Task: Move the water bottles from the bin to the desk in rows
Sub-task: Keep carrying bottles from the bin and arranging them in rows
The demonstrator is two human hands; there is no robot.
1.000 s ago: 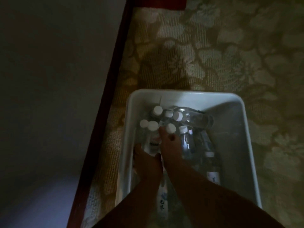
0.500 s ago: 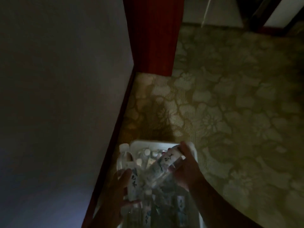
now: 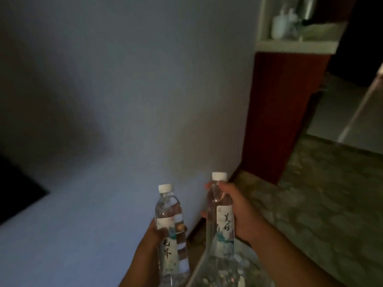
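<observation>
The scene is dim. My left hand grips an upright clear water bottle with a white cap and a printed label; a second bottle seems to sit right behind it, though I cannot tell for sure. My right hand holds another upright capped bottle by its upper body. Both are raised above the white bin, whose rim shows at the bottom edge with several bottles lying inside. The grey desk top spreads to the left of my hands.
A dark flat object lies at the desk's left edge. A red wooden panel stands at the desk's far right corner, with a white shelf holding pale items above it. Patterned carpet covers the floor on the right.
My hands have lifted the bottles out of the bin and turned them upright. My view has swung up from the bin and carpet toward the desk top and shelf.
</observation>
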